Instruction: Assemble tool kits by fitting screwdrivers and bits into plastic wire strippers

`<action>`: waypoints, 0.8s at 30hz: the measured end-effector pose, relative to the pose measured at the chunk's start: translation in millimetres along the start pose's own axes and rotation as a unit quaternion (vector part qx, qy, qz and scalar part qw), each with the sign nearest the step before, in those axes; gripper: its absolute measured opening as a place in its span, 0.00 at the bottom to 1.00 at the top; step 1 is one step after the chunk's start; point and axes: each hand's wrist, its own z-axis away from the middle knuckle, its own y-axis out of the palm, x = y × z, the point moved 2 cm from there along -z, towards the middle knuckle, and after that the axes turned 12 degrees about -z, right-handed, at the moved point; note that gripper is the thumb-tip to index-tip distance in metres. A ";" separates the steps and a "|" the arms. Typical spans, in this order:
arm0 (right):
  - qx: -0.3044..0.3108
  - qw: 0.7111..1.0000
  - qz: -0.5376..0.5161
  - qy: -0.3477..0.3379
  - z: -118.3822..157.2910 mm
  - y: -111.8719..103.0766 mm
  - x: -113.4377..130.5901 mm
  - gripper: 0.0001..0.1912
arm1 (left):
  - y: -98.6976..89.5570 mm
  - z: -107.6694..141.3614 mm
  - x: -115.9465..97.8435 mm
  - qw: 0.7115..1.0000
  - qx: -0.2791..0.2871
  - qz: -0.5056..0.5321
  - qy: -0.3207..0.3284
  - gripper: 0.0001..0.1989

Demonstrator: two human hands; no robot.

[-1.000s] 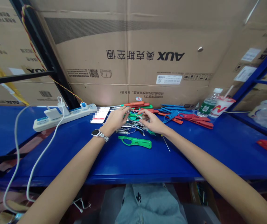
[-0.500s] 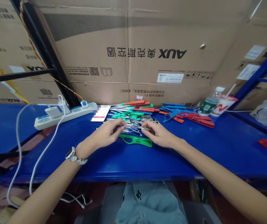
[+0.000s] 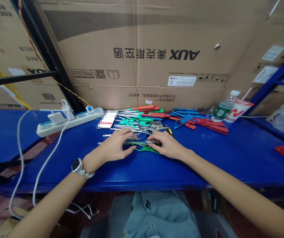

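My left hand [image 3: 117,145] curves over a thin metal lighter tube [image 3: 100,143], which passes beneath the palm and comes out between thumb and fingers. Thin wires [image 3: 140,143] run from there to my right hand [image 3: 168,143]. Its fingers close around a small dark lighter part [image 3: 158,143], mostly hidden. Just under both hands lies a green lighter shell half [image 3: 147,148], partly covered. Behind the fingers spreads a pile of lighter innards with metal tubes [image 3: 122,126] and teal pieces [image 3: 142,123].
Red-handled lighters [image 3: 147,108] lie along the back. Blue shells [image 3: 184,114] and red shells [image 3: 213,125] are at right, near a bottle [image 3: 222,110] and a paper cup [image 3: 238,110]. A white power strip [image 3: 57,127] with cables stands left, beside a white card [image 3: 108,119].
Both hands have come slightly nearer to me and lower, over the green shell. The left fingers have spread from a pinch. The metal tube now shows left of the left hand.
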 end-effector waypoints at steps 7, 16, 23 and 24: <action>-0.010 1.000 -0.011 0.011 -0.2 1.0 -0.8 0.10 | 12.4 -29.2 -11.2 0.996 0.042 0.059 0.044 0.11; -0.046 0.998 0.038 0.004 0.6 1.2 -1.3 0.09 | 21.7 -19.6 -4.7 0.997 -0.001 0.071 0.028 0.14; -0.105 0.992 0.069 -0.017 3.2 1.4 4.0 0.13 | 18.6 -16.7 -16.2 0.999 -0.022 0.037 0.022 0.16; -0.109 0.992 0.065 -0.027 4.5 0.6 5.6 0.12 | 18.7 -15.9 -17.3 0.998 -0.025 0.037 0.035 0.14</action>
